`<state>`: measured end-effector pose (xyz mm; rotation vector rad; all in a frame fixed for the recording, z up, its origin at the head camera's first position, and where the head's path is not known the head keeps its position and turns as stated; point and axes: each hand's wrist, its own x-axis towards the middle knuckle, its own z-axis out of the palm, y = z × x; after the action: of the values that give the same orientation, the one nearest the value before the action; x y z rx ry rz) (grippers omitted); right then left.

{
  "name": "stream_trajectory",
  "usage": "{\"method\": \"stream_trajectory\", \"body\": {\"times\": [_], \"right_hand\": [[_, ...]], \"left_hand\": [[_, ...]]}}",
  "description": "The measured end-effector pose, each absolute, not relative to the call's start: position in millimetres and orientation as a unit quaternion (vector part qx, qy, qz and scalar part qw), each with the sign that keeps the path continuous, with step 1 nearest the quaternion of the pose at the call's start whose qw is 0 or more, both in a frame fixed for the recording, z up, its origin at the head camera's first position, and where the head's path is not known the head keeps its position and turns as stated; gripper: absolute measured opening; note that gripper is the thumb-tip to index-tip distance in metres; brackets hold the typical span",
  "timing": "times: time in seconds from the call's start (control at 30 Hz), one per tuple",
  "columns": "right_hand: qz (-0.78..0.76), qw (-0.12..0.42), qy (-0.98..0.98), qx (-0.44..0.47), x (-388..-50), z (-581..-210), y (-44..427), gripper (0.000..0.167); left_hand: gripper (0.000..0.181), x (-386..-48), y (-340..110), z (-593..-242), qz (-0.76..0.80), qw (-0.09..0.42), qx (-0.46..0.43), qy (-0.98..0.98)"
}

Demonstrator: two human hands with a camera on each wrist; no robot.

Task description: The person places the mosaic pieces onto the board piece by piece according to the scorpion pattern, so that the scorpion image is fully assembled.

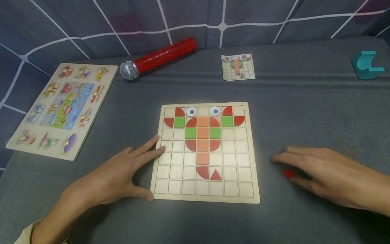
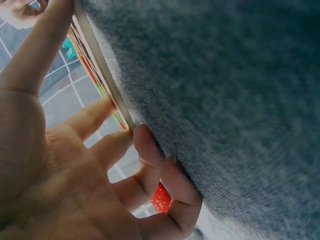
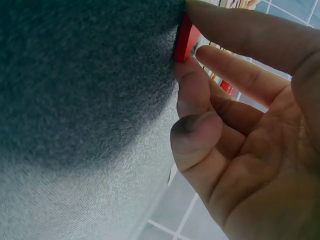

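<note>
A square wooden grid board (image 1: 186, 187) lies flat in the head view, bearing red, green and orange pieces and two round eye pieces. My left hand (image 1: 117, 174) rests at its left side, thumb by the near corner and two extended fingers touching the edge. The left wrist view shows the board's edge (image 2: 102, 75) against the spread fingers. To the right of the board, my right hand (image 1: 327, 173) is low over the table. It pinches a small red piece (image 3: 184, 41) between thumb and a fingertip; the head view shows part of this red piece (image 1: 287, 174).
A small printed pattern card (image 1: 226, 72) lies behind the board. A red glittery microphone (image 1: 164, 57) is at the back. A wooden knob puzzle (image 1: 105, 81) lies at left, and a teal curved block (image 1: 362, 72) stands at far right. Dark tiled-pattern cloth (image 1: 195, 13) rises behind.
</note>
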<state>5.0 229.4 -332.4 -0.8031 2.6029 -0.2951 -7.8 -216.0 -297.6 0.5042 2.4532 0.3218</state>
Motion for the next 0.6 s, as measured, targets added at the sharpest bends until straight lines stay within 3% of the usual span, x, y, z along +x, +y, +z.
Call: {"method": "stream_trajectory", "body": {"times": [0.47, 0.6], "right_hand": [[-0.206, 0.122, 0.914, -0.327, 15.3, -318.6, 204.3, 0.044], [-0.244, 0.079, 0.897, -0.361, 21.0, -315.2, 186.5, 0.04]], "left_hand": [[0.118, -9.4, -215.1, -298.0, 0.122, 0.311, 0.185, 0.924], [0.118, -8.9, -215.5, -297.9, 0.123, 0.31, 0.186, 0.924]]}}
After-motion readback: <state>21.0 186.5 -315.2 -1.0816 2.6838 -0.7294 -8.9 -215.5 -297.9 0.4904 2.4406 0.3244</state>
